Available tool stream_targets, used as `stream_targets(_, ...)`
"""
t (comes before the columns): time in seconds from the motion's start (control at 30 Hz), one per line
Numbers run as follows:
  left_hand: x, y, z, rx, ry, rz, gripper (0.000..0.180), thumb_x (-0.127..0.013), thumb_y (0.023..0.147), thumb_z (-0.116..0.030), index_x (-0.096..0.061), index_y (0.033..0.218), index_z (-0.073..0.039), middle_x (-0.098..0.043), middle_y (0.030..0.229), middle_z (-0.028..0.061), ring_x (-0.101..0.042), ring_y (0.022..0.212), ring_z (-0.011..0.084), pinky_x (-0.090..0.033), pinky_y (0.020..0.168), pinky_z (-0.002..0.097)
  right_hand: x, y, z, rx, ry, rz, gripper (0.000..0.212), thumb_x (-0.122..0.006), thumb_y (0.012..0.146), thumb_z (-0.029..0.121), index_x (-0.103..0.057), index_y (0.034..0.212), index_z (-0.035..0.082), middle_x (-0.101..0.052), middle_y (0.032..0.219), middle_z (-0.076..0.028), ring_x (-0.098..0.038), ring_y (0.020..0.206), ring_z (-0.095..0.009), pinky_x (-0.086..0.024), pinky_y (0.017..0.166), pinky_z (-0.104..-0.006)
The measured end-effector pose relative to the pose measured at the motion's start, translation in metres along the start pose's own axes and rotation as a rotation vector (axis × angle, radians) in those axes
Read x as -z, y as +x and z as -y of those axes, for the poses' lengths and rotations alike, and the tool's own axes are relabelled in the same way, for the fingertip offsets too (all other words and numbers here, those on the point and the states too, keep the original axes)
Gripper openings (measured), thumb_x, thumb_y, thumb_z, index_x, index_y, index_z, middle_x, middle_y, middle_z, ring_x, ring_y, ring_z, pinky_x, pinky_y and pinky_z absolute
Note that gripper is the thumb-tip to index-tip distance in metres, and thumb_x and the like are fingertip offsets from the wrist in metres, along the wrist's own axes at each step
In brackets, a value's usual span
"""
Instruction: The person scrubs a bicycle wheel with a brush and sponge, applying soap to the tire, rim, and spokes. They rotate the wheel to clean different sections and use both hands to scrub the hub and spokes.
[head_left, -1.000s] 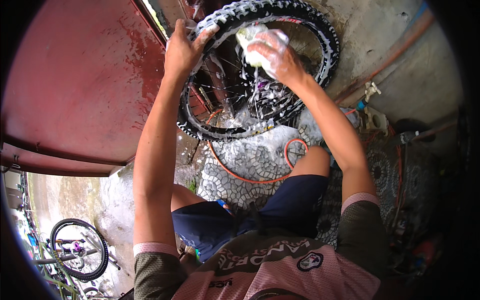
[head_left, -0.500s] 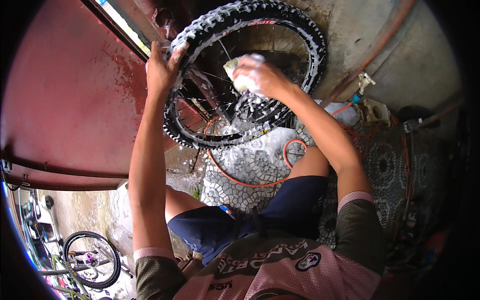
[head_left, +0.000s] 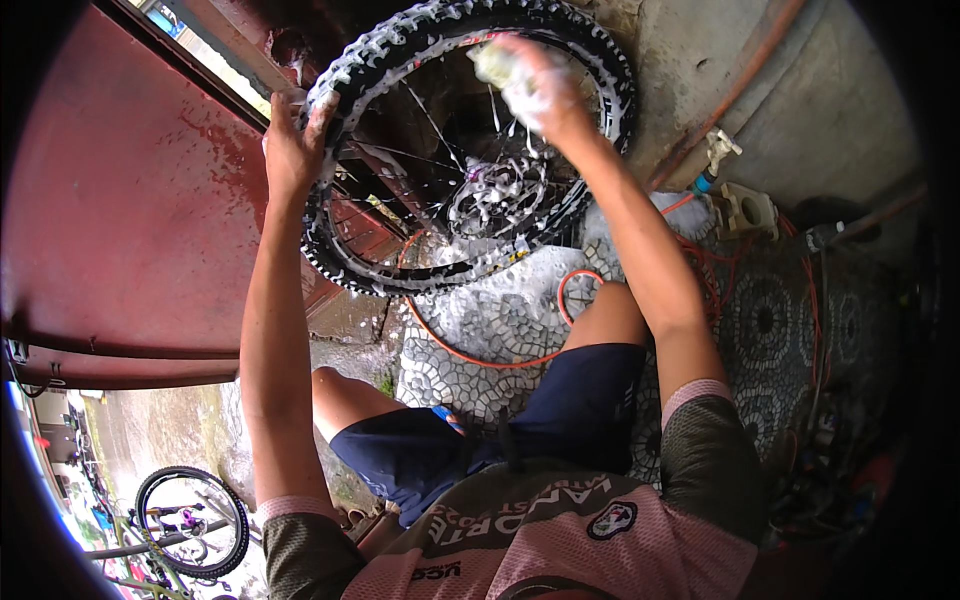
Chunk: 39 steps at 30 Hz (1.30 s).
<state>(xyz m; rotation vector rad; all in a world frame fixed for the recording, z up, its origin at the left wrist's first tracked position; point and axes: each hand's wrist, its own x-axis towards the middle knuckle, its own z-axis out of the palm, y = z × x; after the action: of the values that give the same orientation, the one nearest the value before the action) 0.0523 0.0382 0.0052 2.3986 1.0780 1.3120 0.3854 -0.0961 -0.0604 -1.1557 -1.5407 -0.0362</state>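
Observation:
A bicycle wheel (head_left: 325, 232) with a knobbly black tire stands tilted in front of me, streaked with white suds. My left hand (head_left: 297, 150) grips the tire at its left side, with foam on the fingers. Across the spokes, near the upper part of the rim, my right hand (head_left: 548, 98) is closed on a pale yellow-green sponge (head_left: 502, 66) thick with lather. That hand is slightly blurred. Foam also covers the hub and the sprockets (head_left: 497, 197) in the wheel's middle.
A red metal door (head_left: 130, 220) stands at the left. On the right wall is a tap (head_left: 722, 148) with a blue connector and an orange hose (head_left: 470, 358) curling over the pebble-patterned floor (head_left: 480, 320). Another bicycle (head_left: 190, 522) is at the lower left.
My right hand has moved the sponge up from near the hub to the upper rim. The view has shifted a little, and my left hand still holds the tire.

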Motion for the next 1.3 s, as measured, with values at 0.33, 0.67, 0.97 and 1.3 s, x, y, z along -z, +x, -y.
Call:
stream_targets(0.33,0.0,0.0,-0.008,0.019,0.043,0.01,0.055,-0.073,0.097,-0.048,-0.058,0.119,-0.001,-0.073,0.101,0.0246,-0.074,0.098,0.042,-0.055,0.085,0.0446,0.022,-0.051,-0.021,-0.204,0.07,0.189,0.056,-0.08,0.076,-0.006,-0.065,0.126,0.012,-0.074,0.115,-0.013,-0.071,0.111,-0.029,-0.057,0.097,-0.0386)
stream_targets(0.67,-0.01,0.005,-0.006,-0.043,0.017,-0.009,0.058,-0.072,0.097,-0.051,-0.059,0.122,-0.001,-0.075,0.102,0.0237,-0.075,0.099,0.0409,-0.056,0.086,0.0443,0.052,-0.143,-0.117,-0.285,-0.196,-0.164,0.047,-0.073,0.087,0.001,-0.055,0.129,0.01,-0.073,0.109,-0.015,-0.073,0.098,-0.027,-0.061,0.088,-0.0418)
stream_targets(0.97,0.0,0.002,0.005,-0.041,0.083,0.003,0.06,-0.069,0.098,-0.055,-0.059,0.124,-0.001,-0.075,0.102,0.0249,-0.075,0.097,0.0434,-0.056,0.083,0.0469,0.056,-0.106,-0.113,-0.374,-0.002,-0.478,0.03,-0.069,0.095,0.009,-0.061,0.123,0.007,-0.073,0.106,-0.013,-0.071,0.093,-0.023,-0.058,0.084,-0.0366)
stream_targets(1.3,0.005,-0.002,0.008,-0.043,0.104,-0.007,0.06,-0.068,0.1,-0.053,-0.059,0.125,0.001,-0.074,0.099,0.018,-0.073,0.091,0.0278,-0.055,0.082,0.0386,0.06,-0.171,-0.147,-0.529,-0.154,-0.371,0.045,-0.071,0.089,0.0,-0.057,0.132,0.007,-0.073,0.116,-0.014,-0.071,0.101,-0.025,-0.059,0.088,-0.0371)
